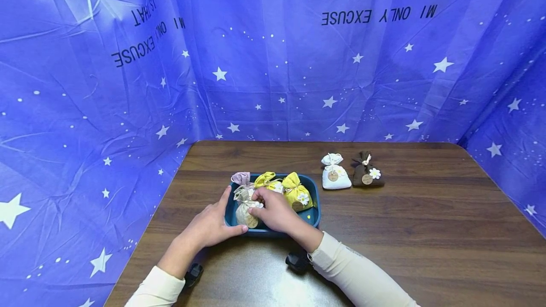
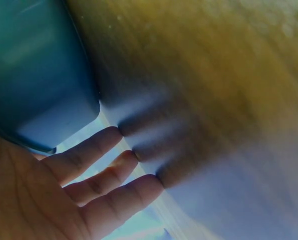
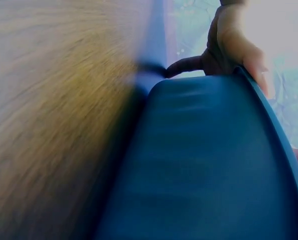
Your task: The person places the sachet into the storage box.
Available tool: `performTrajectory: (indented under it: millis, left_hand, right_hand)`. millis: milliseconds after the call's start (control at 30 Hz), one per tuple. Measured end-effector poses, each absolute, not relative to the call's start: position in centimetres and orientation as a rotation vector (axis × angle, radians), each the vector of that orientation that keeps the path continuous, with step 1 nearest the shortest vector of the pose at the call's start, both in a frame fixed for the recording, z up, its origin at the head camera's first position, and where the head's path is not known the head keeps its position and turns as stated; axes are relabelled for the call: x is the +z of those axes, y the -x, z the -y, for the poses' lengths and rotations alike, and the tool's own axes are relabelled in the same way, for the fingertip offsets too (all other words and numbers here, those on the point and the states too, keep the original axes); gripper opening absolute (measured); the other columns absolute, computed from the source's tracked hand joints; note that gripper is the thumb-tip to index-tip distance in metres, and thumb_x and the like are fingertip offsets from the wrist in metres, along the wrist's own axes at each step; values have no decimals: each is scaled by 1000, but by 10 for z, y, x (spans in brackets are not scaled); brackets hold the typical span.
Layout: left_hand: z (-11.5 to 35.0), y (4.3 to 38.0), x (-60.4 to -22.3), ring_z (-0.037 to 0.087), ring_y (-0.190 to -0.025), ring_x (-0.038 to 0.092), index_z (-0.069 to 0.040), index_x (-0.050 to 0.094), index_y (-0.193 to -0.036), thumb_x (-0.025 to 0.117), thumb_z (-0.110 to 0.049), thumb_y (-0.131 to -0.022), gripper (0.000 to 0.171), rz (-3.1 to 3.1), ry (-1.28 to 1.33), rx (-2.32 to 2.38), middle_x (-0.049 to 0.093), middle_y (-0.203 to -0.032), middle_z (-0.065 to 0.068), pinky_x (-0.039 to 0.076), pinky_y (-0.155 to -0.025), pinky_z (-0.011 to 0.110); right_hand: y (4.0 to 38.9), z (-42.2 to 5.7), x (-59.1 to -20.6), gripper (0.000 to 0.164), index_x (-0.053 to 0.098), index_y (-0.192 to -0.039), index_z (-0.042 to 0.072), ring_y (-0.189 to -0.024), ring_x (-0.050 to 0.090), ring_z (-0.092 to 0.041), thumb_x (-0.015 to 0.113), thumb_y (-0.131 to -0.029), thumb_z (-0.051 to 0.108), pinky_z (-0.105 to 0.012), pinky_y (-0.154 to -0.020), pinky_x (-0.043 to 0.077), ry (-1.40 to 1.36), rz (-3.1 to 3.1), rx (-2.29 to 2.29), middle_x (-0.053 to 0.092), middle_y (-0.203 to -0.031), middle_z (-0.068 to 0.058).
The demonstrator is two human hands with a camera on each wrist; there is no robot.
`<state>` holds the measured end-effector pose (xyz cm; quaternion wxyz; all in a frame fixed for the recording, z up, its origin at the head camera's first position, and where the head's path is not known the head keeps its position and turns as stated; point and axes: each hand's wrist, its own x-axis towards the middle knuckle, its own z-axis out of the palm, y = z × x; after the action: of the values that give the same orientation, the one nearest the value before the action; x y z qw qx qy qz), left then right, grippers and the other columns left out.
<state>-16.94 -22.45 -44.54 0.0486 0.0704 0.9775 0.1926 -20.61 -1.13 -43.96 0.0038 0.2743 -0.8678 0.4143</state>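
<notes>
A dark blue plastic basin [image 1: 316,192] stands on the table with small cloth sachets in it. My left hand [image 1: 208,224] rests at its left front corner, thumb along the front rim and index finger at the left rim. In the left wrist view the other fingers [image 2: 121,205] extend beside the basin wall [image 2: 38,75]. My right hand [image 1: 276,211] reaches over the front rim and pinches the beige sachet [image 1: 242,214] between thumb and fingers. Behind it lie a lilac sachet [image 1: 242,178] and a yellow sachet [image 1: 265,178]; another yellow sachet [image 1: 294,191] leans at the right.
Right of the basin, a white sachet [image 1: 336,180] and a dark brown sachet [image 1: 362,174] lie on the wooden table [image 1: 426,221]. A blue star-printed curtain [image 1: 281,70] encloses the table's back and sides.
</notes>
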Motion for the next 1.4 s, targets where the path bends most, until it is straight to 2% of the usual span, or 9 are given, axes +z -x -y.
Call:
performTrajectory:
  millis: [433,800,1033,1200,1400]
  left_hand:
    - [225,172,-444,41,-113,59,-7,11,-160,68,-78,-71,127,-2982,-232,570,61,-123,30,48,-91,54]
    - [224,170,-447,41,-115,58,-7,11,-160,67,-78,-72,126,-2966,-231,586,59,-125,31,48,-92,55]
    - [223,170,-445,41,-116,58,-11,11,-160,68,-79,-70,127,-2964,-200,577,60,-125,31,47,-94,54]
    - [224,169,-445,42,-116,58,-11,10,-160,68,-79,-69,128,-2966,-194,572,60,-126,31,47,-94,54]
    - [223,170,-446,43,-119,56,-12,9,-160,69,-79,-69,128,-2964,-192,585,57,-129,32,45,-96,55]
  right_hand:
    - [209,24,-437,22,59,-93,10,-67,48,-10,78,-82,11,-27,-61,40,-936,2786,1333,52,-74,5]
    - [209,18,-438,19,63,-95,8,-73,54,-8,77,-82,11,-26,-68,46,-946,2799,1397,62,-83,1]
    - [211,3,-426,21,65,-105,3,-88,64,-16,74,-88,13,-32,-78,52,-916,2780,1499,67,-101,-8]
    - [214,-11,-416,23,64,-107,2,-92,65,-20,72,-90,14,-35,-79,53,-850,2753,1596,67,-105,-11]
    - [219,-35,-403,23,64,-108,1,-93,67,-23,72,-89,11,-34,-77,53,-711,2706,1672,66,-107,-13]
